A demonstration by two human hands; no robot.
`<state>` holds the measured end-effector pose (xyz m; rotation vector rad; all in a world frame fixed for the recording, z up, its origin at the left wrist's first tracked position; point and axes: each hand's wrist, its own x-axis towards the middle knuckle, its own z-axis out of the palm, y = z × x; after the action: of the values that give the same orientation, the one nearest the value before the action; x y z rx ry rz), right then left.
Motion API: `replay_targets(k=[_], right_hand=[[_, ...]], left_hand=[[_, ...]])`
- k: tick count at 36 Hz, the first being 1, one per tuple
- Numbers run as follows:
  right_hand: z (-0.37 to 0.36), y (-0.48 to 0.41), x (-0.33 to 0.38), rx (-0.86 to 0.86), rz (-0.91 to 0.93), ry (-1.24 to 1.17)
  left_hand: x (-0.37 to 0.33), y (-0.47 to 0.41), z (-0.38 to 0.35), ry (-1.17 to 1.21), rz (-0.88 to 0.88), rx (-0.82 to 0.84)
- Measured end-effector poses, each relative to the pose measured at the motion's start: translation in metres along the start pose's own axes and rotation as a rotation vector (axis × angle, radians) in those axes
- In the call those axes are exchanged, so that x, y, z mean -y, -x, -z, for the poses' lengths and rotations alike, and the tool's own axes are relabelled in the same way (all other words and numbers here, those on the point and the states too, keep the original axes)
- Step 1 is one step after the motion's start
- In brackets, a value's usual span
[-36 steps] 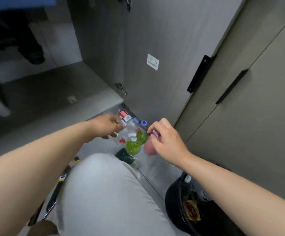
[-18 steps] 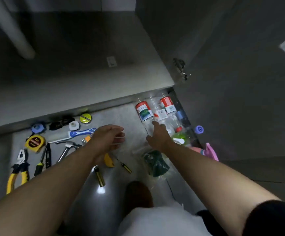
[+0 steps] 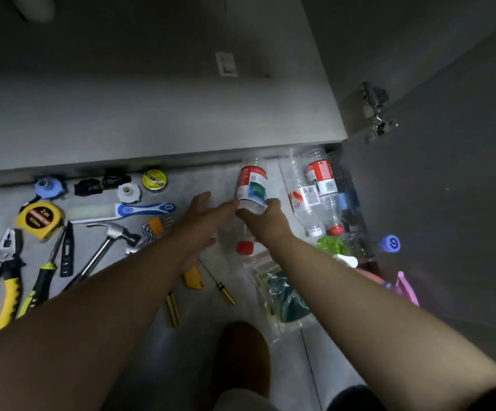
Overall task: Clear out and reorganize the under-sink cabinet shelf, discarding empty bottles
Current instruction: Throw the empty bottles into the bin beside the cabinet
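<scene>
Right hand (image 3: 266, 221) is gripping a clear bottle (image 3: 252, 185) with a red-green label and red cap (image 3: 245, 247). Left hand (image 3: 205, 221) is hovering open beside it.

At mid-frame I see the right hand (image 3: 266, 222) gripping a clear red-labelled bottle (image 3: 252, 185), with the left hand (image 3: 202, 223) straight-fingered just beside it. Two more bottles (image 3: 315, 191) lie to its right. A hammer (image 3: 113, 241) and pliers (image 3: 2, 277) sit at the left.

Bare shelf floor (image 3: 208, 179) runs between tools (image 3: 122, 231) crowding the left and plastic bottles (image 3: 309, 191) heaped against the right cabinet wall (image 3: 436, 209).
</scene>
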<state>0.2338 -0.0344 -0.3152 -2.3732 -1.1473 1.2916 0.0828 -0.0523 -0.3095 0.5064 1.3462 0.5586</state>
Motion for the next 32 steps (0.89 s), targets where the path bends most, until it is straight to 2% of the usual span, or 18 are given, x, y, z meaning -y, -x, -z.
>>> replay_targets(k=[2,5,8,10,12,15,17,19,23,27,32], right_hand=[[0.000,0.022,0.003,0.138,-0.043,-0.132],[0.009,0.049,0.005,0.341,-0.042,-0.184],[0.027,0.056,0.004,0.423,0.026,-0.177],[0.041,0.046,0.006,0.327,0.081,-0.184],[0.053,0.026,0.008,0.096,0.120,-0.156],[0.064,-0.007,0.006,-0.323,0.168,0.110],[0.068,-0.023,0.002,-0.448,0.124,0.257],[0.068,-0.037,-0.002,-0.460,0.029,0.340],[0.060,-0.051,-0.005,-0.357,-0.150,0.423],[0.054,-0.057,-0.006,-0.358,-0.159,0.521],[0.045,-0.056,-0.003,-0.282,-0.156,0.408]], left_hand=[[0.000,-0.003,-0.001,0.019,-0.002,0.023],[0.001,-0.004,-0.003,0.075,0.007,0.048],[0.003,-0.005,-0.003,0.080,-0.016,-0.017],[0.007,-0.008,-0.001,0.089,-0.024,-0.063],[0.011,-0.009,0.001,0.105,-0.013,-0.067],[0.018,-0.007,0.005,0.148,0.013,-0.034],[0.021,-0.007,0.005,0.177,0.030,-0.014],[0.024,-0.007,0.006,0.202,0.049,-0.004],[0.029,-0.009,0.011,0.232,0.064,0.015],[0.032,-0.007,0.014,0.240,0.086,0.044],[0.024,0.001,0.013,0.229,0.097,0.068]])
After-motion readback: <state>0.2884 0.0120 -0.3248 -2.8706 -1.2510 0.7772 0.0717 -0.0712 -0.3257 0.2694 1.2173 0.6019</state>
